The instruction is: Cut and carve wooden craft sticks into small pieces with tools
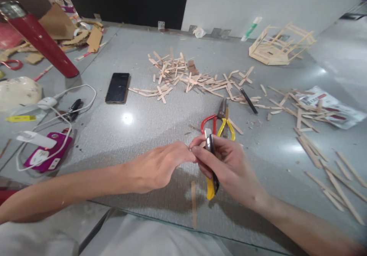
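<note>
My right hand (pixel 229 164) is closed around a yellow and black utility knife (pixel 211 187), whose metal tip points away from me. Its thumb and fingertips meet those of my left hand (pixel 169 162), which is closed in a pinch. Whatever small piece lies between the fingertips is mostly hidden. Just beyond my right hand rest red-handled scissors (pixel 208 123) and yellow-handled pliers or cutters (pixel 229 128), overlapping each other. A single wooden craft stick (pixel 194 204) lies below my hands near the table's front edge.
A heap of cut wooden sticks (pixel 172 70) spreads across the middle. More long sticks (pixel 332 179) lie at right, near a plastic packet (pixel 338 106). A stick framework (pixel 281 49) stands at back right. A phone (pixel 117 87), purple power strip (pixel 48 152) and red cylinder (pixel 46 43) are at left.
</note>
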`<state>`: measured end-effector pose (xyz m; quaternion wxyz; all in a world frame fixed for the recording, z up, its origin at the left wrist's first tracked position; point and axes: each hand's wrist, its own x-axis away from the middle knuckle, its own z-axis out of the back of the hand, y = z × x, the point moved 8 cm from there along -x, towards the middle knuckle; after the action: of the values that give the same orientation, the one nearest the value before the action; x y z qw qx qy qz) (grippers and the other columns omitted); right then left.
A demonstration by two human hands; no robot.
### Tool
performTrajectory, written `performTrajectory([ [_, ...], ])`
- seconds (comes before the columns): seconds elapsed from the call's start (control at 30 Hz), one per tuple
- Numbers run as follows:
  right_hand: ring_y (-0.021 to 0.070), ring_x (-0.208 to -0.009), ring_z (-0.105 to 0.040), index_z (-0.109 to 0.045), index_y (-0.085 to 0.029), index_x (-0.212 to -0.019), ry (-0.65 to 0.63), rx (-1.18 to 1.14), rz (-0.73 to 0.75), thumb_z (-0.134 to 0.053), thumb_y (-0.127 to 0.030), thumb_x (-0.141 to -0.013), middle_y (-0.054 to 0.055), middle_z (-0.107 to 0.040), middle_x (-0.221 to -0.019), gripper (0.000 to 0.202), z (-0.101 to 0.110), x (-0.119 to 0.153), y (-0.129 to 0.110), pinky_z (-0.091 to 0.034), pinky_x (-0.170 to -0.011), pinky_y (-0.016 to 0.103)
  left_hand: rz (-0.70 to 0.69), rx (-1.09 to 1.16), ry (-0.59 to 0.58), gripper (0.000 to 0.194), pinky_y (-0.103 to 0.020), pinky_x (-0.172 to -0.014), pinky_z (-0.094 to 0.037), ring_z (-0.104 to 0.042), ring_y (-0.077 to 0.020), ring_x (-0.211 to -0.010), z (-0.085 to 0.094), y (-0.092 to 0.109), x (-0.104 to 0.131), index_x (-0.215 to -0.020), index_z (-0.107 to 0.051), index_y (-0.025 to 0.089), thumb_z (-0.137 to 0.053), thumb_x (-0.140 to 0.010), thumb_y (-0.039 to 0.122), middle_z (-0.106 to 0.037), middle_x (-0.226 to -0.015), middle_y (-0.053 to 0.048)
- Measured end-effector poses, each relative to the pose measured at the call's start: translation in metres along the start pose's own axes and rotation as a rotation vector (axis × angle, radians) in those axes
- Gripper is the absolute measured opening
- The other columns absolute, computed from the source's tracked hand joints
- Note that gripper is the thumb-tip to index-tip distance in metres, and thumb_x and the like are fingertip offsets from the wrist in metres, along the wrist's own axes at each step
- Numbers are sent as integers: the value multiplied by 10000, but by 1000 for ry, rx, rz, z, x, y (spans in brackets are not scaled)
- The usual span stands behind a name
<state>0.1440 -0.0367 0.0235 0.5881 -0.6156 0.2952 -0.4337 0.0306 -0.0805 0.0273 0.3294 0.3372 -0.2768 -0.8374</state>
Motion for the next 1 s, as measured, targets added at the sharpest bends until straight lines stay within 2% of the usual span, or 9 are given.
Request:
performTrajectory([
  [0.1,72,-433,-353,-594,-197,-748,11,9,-5,-674,-487,-849,-64,-427,-522,317,0,1,0,-270,-388,218,25,4,23,293,-214,-752,-509,-627,-130,-840,0,-2,1,-1164,-493,227,-358,-969,55,-630,-1014,-57],
  [0.33,74,-436,-333,-584,-204,-760,18,14,20,-639,-491,-882,-65,-399,-519,317,2,5,-1,-248,-401,219,-71,21,145,283,-198,-709,-483,-574,-115,-795,9,6,1,-1064,-468,225,-379,-915,2,-586,-971,-39],
  [0.47,72,-435,-360,-596,-201,-786,43,19,77,-629,-445,-911,-62,-428,-541,276,7,6,-4,-267,-405,219,-4,56,204,201,-183,-666,-462,-525,-99,-722,17,4,0,-923,-465,217,-399,-943,28,-536,-837,1],
  [0.53,74,-435,-378,-606,-204,-804,64,22,114,-626,-423,-920,-58,-455,-552,249,10,7,-6,-281,-406,221,35,60,259,184,-185,-692,-472,-545,-93,-753,22,3,1,-937,-473,212,-425,-954,36,-568,-876,-6],
  [0.63,79,-441,-402,-626,-211,-829,100,23,171,-636,-395,-918,-53,-492,-571,205,14,8,-11,-307,-410,226,109,44,301,205,-199,-710,-490,-584,-95,-793,28,2,2,-1090,-503,204,-431,-973,52,-624,-955,-32],
  [0.73,83,-448,-418,-646,-217,-853,118,42,211,-640,-369,-920,-58,-492,-560,167,16,9,-13,-326,-419,229,181,90,249,290,-216,-700,-508,-605,-99,-748,28,1,-1,-1245,-505,171,-357,-1011,86,-645,-875,-29],
  [0.8,85,-454,-431,-651,-216,-855,116,65,225,-634,-362,-926,-58,-498,-558,163,16,9,-12,-338,-427,229,256,165,201,281,-212,-662,-513,-603,-94,-682,27,-2,-4,-1257,-540,140,-378,-1028,154,-647,-820,-22],
  [0.9,79,-449,-429,-645,-207,-839,100,84,223,-626,-374,-931,-55,-511,-564,192,15,5,-10,-336,-421,225,413,326,99,230,-181,-570,-495,-576,-77,-591,19,-12,-6,-1065,-638,122,-455,-1021,253,-633,-734,-6],
  [1.0,72,-443,-423,-633,-209,-959,104,71,200,-639,-396,-924,-54,-543,-615,190,16,0,-6,-327,-402,215,509,418,66,244,-154,-515,-459,-541,-58,-527,14,-17,-5,-889,-615,132,-458,-1017,268,-591,-651,21],
])
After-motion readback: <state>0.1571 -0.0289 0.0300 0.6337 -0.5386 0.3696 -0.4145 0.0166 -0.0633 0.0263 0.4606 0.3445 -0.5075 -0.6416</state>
